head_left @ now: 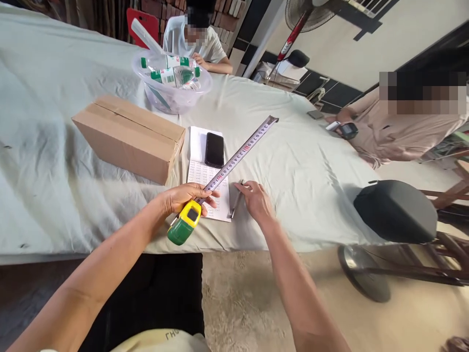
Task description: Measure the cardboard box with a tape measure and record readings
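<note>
My left hand [185, 196] is closed on a green and yellow tape measure [183, 227], gripping it where the blade leaves the case. The metal blade [242, 155] extends up and to the right, its hooked end in the air or over the cloth; I cannot tell which. In my right hand [259, 203] a pen [237, 201] is pinched between thumb and fingers, its lower end by the notebook's right edge. Under the blade lies an open notebook [198, 171] with rows of writing. A black phone [214, 149] rests on its upper part.
A closed cardboard box [128, 139] sits left of the notebook on the cloth-covered table [300, 161]. Behind it stands a clear basin [172, 100] of plastic bottles. One person sits across the table; another at the right holds a device. A dark stool [395, 210] stands at right.
</note>
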`<state>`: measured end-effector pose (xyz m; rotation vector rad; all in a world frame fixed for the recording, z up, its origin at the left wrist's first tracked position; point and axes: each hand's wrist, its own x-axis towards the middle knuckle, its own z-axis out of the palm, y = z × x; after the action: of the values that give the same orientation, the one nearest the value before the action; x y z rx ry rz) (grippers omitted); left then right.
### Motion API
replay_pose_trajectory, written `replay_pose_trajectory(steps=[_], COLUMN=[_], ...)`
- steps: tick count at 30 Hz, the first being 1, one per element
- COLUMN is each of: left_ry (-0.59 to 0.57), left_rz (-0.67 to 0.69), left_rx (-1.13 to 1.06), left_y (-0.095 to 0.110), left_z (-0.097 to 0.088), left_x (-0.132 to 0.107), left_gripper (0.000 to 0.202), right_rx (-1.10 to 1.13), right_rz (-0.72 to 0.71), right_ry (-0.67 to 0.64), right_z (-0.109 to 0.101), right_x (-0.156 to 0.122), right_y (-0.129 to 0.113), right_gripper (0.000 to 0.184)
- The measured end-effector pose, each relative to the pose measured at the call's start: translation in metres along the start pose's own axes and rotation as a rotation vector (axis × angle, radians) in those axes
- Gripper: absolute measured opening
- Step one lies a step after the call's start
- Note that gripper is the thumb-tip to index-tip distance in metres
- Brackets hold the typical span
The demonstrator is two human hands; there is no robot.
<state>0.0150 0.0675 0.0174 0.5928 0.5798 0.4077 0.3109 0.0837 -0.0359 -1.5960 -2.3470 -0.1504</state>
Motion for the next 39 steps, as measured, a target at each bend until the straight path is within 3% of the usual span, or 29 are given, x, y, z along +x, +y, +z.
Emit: replay_pose_trajectory(steps=[6, 8, 12, 13, 17, 20, 24, 29, 39], left_ry=[0.129, 0.154, 0.142, 0.133, 0.112, 0.113, 0.122, 0.119, 0.108], left_rz=[-0.086, -0.089, -0.111, -0.113, -0.086, -0.085, -0.096, -0.078, -0.096], left_rx=[0.047, 0.062, 0.077, 0.092, 0.153, 0.156, 0.141, 0.132, 0.152], left_y=[-0.013, -0.015, -0.016, -0.016, -0.017, -0.018, -0.018, -0.019, -0.018], left_z=[-0.003, -0.002, -0.003, -0.004, -0.004, -0.004, -0.004, -0.005, -0.005], left_x=[0.0, 0.0, 0.001, 0.001, 0.001, 0.0, 0.001, 0.0, 0.001], left_gripper=[0.025, 0.028, 0.02, 0.016, 0.007, 0.007, 0.008, 0.004, 0.008], right_rx=[0.097, 0.162, 0.452, 0.497, 0.84, 1.028, 1.031, 0.863, 0.748], right_rz=[-0.024, 0.029, 0.358, 0.387, 0.426, 0.478, 0.485, 0.431, 0.423], right_ry=[-0.039, 0.024, 0.358, 0.395, 0.383, 0.302, 0.288, 0.167, 0.209], right_z=[-0.014, -0.017, -0.017, -0.017, -0.014, -0.012, -0.01, -0.01, -0.006], right_x=[-0.025, -0.034, -0.049, -0.052, -0.057, -0.06, -0.064, -0.065, -0.063], right_y=[0.004, -0.002, -0.039, -0.052, -0.099, -0.116, -0.118, -0.118, -0.117], right_gripper=[0.03, 0.026, 0.017, 0.018, 0.014, 0.015, 0.013, 0.017, 0.012])
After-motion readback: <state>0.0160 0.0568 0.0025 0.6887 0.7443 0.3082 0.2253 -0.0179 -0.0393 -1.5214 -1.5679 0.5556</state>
